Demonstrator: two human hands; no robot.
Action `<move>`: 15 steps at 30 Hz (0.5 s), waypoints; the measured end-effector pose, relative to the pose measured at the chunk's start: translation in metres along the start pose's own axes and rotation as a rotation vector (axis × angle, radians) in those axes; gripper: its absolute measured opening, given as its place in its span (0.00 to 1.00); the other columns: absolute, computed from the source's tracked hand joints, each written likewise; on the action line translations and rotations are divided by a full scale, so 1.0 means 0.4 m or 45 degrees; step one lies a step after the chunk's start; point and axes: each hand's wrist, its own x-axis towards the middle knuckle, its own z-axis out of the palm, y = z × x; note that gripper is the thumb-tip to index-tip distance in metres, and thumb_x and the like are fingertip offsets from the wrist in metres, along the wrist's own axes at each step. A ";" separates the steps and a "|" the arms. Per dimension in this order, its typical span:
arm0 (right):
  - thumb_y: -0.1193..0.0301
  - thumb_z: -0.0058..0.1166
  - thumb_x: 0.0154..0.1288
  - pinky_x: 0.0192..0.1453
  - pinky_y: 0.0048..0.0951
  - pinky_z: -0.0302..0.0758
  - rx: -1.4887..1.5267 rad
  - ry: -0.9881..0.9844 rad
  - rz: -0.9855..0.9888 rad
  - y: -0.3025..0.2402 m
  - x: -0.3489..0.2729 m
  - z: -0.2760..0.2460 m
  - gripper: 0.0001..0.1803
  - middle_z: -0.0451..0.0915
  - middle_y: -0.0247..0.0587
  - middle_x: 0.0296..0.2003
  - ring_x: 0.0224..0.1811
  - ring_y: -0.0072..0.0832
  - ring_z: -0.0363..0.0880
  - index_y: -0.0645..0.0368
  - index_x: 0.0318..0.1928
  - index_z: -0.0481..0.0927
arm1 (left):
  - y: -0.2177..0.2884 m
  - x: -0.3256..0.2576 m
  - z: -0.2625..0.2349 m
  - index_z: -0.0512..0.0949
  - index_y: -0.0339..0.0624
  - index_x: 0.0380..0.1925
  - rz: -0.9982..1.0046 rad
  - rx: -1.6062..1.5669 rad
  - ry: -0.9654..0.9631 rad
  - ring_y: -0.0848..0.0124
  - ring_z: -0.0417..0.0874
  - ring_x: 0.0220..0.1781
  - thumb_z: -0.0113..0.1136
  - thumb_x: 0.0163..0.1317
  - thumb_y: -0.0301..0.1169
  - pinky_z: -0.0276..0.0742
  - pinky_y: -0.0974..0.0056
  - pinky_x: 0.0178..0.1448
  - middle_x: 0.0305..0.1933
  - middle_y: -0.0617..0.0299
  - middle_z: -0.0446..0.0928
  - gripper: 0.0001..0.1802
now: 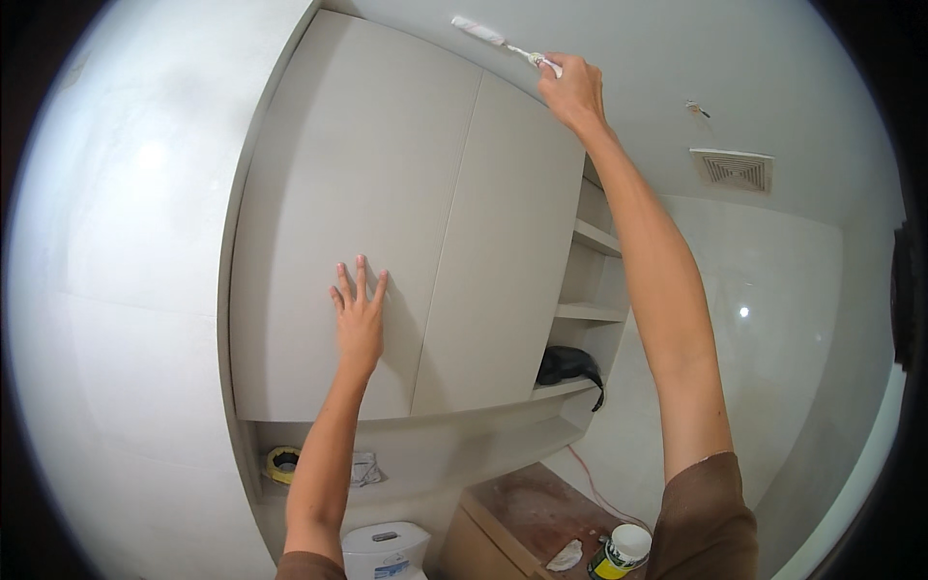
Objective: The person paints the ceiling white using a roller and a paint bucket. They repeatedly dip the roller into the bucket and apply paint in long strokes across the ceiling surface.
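My right hand [576, 89] is raised high, its fingers wrapped round the handle of a small paint roller [478, 32]. The roller's white sleeve lies against or very close to the grey-white ceiling [638, 43], just above the top edge of the cabinet. Lower down, my left hand [360, 324] rests with spread fingers on the left door of the pale cabinet [338, 174]. Nothing is in that hand. The right cabinet door [507, 242] is closed as well.
Open shelves [592, 311] hold a black bag [568, 365]. Below the cabinet, a ledge carries a yellow tape roll [281, 466]. A white toilet tank [385, 551] stands beside a brown counter [522, 512] with a paint can [622, 551]. A vent [735, 172] and wires [696, 108] show in the ceiling.
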 end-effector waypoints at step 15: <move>0.62 0.57 0.68 0.52 0.40 0.79 0.012 0.077 -0.063 -0.006 0.003 -0.066 0.19 0.87 0.56 0.41 0.43 0.47 0.87 0.60 0.52 0.86 | -0.007 0.006 0.033 0.63 0.61 0.75 -0.040 -0.064 0.021 0.39 0.39 0.84 0.66 0.50 0.14 0.52 0.35 0.80 0.85 0.51 0.39 0.51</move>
